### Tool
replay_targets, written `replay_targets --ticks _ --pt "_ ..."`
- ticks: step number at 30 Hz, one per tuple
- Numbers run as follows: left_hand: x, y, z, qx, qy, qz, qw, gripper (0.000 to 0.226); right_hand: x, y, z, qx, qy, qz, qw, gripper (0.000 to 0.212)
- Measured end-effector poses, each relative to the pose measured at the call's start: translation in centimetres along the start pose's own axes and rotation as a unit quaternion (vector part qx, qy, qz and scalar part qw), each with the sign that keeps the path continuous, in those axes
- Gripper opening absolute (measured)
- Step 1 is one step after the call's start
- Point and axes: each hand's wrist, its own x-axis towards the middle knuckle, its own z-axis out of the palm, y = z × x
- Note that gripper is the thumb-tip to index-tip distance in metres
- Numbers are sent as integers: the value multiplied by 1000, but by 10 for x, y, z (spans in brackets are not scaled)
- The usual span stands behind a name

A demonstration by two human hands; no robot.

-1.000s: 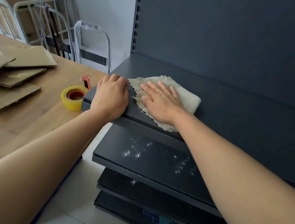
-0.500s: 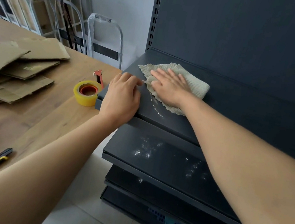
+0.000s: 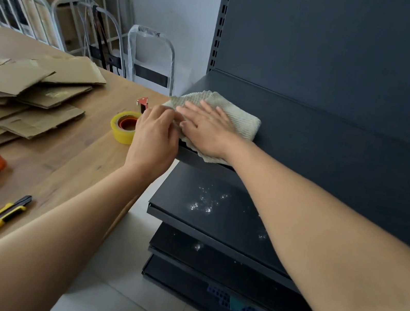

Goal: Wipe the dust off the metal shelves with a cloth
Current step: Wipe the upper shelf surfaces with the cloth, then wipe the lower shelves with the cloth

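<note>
The right hand [image 3: 209, 131] lies open, pressing the cloth [image 3: 242, 122] flat onto the top shelf [image 3: 321, 147] for wiping, while the left hand [image 3: 154, 133], fingers curled, steadies its near-left corner.

Cloth [image 3: 241, 123] on top shelf [image 3: 335, 150], right hand [image 3: 208, 131] on cloth, left hand [image 3: 154, 136] at shelf's left corner, tape roll [image 3: 123, 126] on table [image 3: 67, 159] left.
</note>
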Motion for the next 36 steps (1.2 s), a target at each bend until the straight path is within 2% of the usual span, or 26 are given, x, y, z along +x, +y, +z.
replay_targets --ticks 6,8,10,11,13,15,18,21,26,30,36 --pt "-4 30 12 -31 -13 22 999 36 -49 22 -5 25 2 31 999 49" --pt "-4 40 15 -36 -14 28 999 33 -70 31 -17 145 9 53 988 47" --pt "-2 51 21 -34 -21 33 999 31 -91 42 -32 295 77 92 948 38" --pt "-1 57 26 -27 -32 35 999 31 -102 49 -38 322 126 119 931 34" --pt "2 72 38 7 -74 38 996 33 -123 65 -43 290 209 175 917 32" --pt "5 82 51 71 -142 38 987 46 -141 80 -43 225 243 211 920 33" --pt "10 95 64 169 -260 43 950 73 -163 96 -39 137 207 242 938 41" --pt "1 116 77 196 -316 73 925 80 -176 108 -37 96 172 264 944 46" --pt "-12 129 78 180 -301 95 931 60 -172 115 -40 82 182 293 935 41" --pt "-7 101 64 185 -268 91 941 50 -150 94 -37 92 186 241 948 37" --pt "13 40 24 248 -219 -14 943 51 -130 62 -24 98 170 177 964 26"
